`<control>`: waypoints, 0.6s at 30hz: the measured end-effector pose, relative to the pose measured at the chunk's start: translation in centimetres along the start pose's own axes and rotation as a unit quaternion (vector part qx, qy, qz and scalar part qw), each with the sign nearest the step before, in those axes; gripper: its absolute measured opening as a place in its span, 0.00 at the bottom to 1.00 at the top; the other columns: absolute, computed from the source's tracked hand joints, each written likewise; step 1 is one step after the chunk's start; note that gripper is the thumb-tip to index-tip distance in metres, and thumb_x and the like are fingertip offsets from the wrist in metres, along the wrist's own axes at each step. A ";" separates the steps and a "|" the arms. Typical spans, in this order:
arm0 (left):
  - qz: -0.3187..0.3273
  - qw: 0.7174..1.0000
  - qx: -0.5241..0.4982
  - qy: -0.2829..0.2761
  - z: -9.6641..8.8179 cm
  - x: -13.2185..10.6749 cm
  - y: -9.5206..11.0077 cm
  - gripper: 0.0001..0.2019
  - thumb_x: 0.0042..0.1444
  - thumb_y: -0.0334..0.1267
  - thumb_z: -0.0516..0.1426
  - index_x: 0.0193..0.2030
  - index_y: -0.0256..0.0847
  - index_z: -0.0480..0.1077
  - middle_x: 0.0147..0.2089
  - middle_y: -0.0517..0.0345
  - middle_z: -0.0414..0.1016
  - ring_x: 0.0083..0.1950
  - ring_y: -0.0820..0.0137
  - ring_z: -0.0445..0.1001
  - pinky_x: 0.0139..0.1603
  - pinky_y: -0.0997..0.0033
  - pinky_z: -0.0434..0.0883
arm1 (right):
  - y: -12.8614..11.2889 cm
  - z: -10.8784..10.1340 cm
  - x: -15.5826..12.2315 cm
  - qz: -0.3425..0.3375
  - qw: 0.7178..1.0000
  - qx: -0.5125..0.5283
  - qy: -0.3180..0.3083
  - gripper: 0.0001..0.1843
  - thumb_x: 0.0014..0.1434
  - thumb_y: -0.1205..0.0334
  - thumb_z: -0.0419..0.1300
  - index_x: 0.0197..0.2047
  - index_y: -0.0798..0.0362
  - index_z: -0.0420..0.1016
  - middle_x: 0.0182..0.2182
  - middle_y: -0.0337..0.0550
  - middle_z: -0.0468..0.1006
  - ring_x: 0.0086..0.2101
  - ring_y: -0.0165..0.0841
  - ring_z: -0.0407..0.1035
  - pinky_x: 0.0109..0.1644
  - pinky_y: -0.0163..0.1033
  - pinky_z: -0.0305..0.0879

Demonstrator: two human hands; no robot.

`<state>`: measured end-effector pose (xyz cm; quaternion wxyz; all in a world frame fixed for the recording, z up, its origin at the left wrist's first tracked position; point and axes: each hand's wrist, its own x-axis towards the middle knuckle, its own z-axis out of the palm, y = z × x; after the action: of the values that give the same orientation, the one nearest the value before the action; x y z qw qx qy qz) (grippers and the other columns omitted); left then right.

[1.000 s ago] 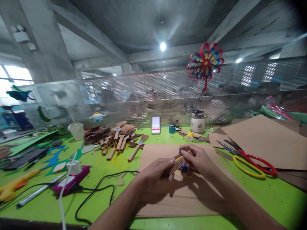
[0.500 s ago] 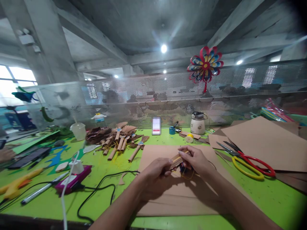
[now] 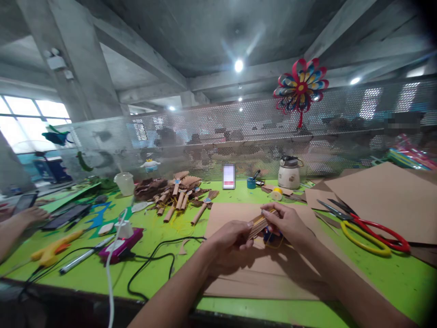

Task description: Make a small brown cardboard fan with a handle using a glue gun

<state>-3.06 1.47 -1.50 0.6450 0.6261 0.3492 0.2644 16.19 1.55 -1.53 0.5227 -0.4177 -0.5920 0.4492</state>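
Over the brown paper sheets (image 3: 235,282), I hold a folded strip of pleated brown paper (image 3: 258,225) between both hands. My left hand (image 3: 234,234) pinches its near left end, thumb on top. My right hand (image 3: 285,222) has its fingers closed on the far right end. Just below the right hand shows a dark blue item (image 3: 271,236) with yellow thread around it; its kind is partly hidden, and I cannot tell whether the hand touches it.
Red-handled scissors (image 3: 382,232) and yellow-handled scissors (image 3: 365,239) lie right. Several finished paper fans (image 3: 180,200) are piled back left. A phone (image 3: 228,176), thread spool (image 3: 276,194) and jug (image 3: 288,173) stand behind. A power strip (image 3: 121,246), glue gun (image 3: 56,248) and another person's hand (image 3: 32,216) are left.
The view has turned left, so everything sits farther right in the picture. More of the other person's arm shows, with a phone by it. My grip on the pleated paper stays much the same.
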 end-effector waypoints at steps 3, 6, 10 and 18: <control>0.004 0.999 -0.047 0.012 0.0 0.1 0.0 0.12 0.55 0.44 0.56 0.33 0.35 0.68 0.22 0.65 0.58 0.21 0.79 0.52 0.21 0.76 0.48 | 0.2 -0.1 0.0 -0.006 1.000 0.007 -0.002 0.25 0.50 0.45 0.64 0.41 0.57 0.71 0.16 0.32 0.67 0.16 0.27 0.61 0.19 0.32 0.56; 0.008 0.994 -0.112 0.011 0.2 0.3 -0.1 0.10 0.53 0.41 0.58 0.33 0.34 0.67 0.24 0.65 0.56 0.22 0.80 0.50 0.20 0.78 0.46 | 0.5 -0.2 0.2 -0.018 0.999 0.027 -0.018 0.22 0.53 0.44 0.61 0.40 0.56 0.71 0.17 0.33 0.68 0.17 0.27 0.62 0.19 0.32 0.58; 0.004 0.987 -0.157 0.029 -0.4 0.6 -0.3 0.09 0.53 0.39 0.59 0.32 0.32 0.67 0.22 0.66 0.54 0.21 0.81 0.49 0.19 0.81 0.44 | 0.6 -0.5 0.5 -0.015 0.999 0.030 0.010 0.23 0.55 0.41 0.59 0.38 0.55 0.71 0.21 0.37 0.72 0.18 0.28 0.65 0.21 0.33 0.63; 0.056 0.939 -0.269 0.207 -5.8 -0.9 3.3 0.09 0.61 0.34 0.48 0.34 0.32 0.66 0.18 0.68 0.49 0.16 0.82 0.46 0.13 0.85 0.42 | 0.9 -1.4 1.3 -0.028 0.994 -0.015 0.106 0.26 0.52 0.38 0.59 0.33 0.56 0.72 0.28 0.43 0.74 0.22 0.27 0.66 0.20 0.31 0.62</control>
<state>-7.82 4.62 2.00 0.6869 0.3792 0.3550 0.5082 17.51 3.15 -2.01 0.5887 -0.4542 -0.5514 0.3782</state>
